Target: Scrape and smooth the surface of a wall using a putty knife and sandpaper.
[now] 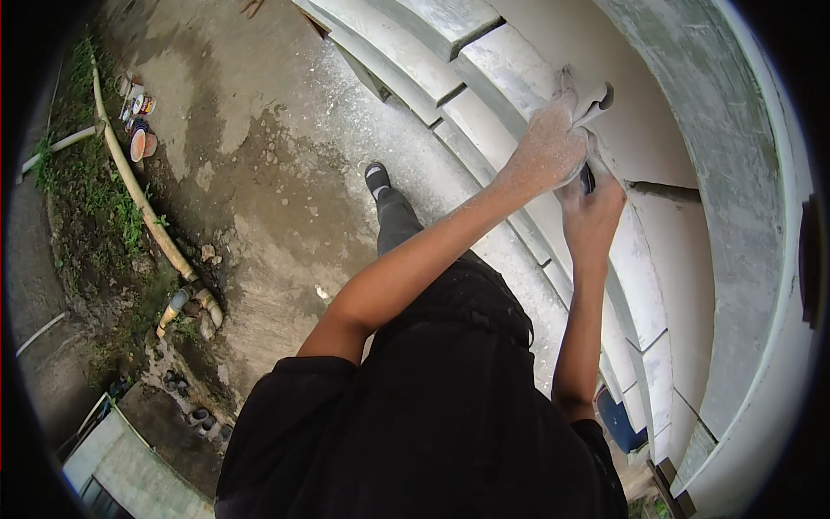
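Step in hand, as judged: sanding or rubbing down the stepped white moulding (510,65) that runs across the upper right of the frame.

Left hand (549,143), coated in white dust, is closed on a folded grey sheet (592,99), seemingly abrasive paper, and presses it against the moulding's edge. Right hand (592,212) sits just below and touching the left, curled around a small dark object (588,179); what that object is cannot be told. Both grips are closed.

Pose: both forearms rise from the lower centre of the frame and meet at upper right. The left arm is nearly straight and reaching; the right is bent at the elbow and comes up steeply beneath it.

Next move, as judged, calls for firm, even pressure along the ledge, with the sheet kept flat to the profile.

White dust lies on the concrete ground (259,173) below the moulding. A shoe (377,179) shows at centre; a pipe (138,195) runs down the left.
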`<action>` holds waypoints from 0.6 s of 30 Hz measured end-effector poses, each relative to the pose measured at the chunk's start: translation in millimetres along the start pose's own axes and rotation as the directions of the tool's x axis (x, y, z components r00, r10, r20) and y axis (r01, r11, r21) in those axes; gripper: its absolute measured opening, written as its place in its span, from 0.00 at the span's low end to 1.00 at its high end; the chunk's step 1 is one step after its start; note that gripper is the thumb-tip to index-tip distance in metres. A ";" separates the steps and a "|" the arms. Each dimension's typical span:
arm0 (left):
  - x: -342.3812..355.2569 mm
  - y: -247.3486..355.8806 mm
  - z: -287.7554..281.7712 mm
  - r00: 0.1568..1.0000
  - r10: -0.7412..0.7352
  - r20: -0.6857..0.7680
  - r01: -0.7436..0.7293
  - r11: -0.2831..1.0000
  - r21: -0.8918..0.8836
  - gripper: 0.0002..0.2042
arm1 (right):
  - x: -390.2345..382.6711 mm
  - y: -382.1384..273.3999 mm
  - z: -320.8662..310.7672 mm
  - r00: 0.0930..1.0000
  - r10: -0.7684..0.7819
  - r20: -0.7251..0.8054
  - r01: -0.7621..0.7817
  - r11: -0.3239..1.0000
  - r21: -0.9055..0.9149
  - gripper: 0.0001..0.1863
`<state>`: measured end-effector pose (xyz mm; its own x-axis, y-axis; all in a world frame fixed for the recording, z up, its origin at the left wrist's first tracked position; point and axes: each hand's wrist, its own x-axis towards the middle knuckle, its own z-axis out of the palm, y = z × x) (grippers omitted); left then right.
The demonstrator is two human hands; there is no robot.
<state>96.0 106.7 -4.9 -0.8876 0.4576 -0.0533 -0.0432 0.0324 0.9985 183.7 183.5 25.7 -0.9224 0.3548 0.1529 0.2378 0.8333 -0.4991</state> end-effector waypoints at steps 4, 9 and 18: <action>4.4 -1.1 4.1 0.966 0.231 -0.119 -0.227 0.973 0.050 0.20 | 6.8 11.8 -2.8 0.991 -0.106 -0.084 0.117 0.983 0.140 0.20; -3.2 0.4 2.0 0.998 0.066 -0.013 -0.066 0.998 0.007 0.20 | 2.3 -2.1 -5.8 0.997 0.060 0.040 -0.062 0.996 0.068 0.20; -9.1 0.2 13.3 0.997 0.066 -0.049 -0.069 0.995 -0.077 0.18 | -4.1 15.6 -9.7 0.999 0.014 -0.034 -0.010 0.995 0.100 0.17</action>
<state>110.2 114.3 -4.4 -0.9099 0.4147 0.0129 -0.0167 -0.0677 0.9976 194.2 199.1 25.5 -0.9082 0.3802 0.1748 0.2157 0.7832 -0.5832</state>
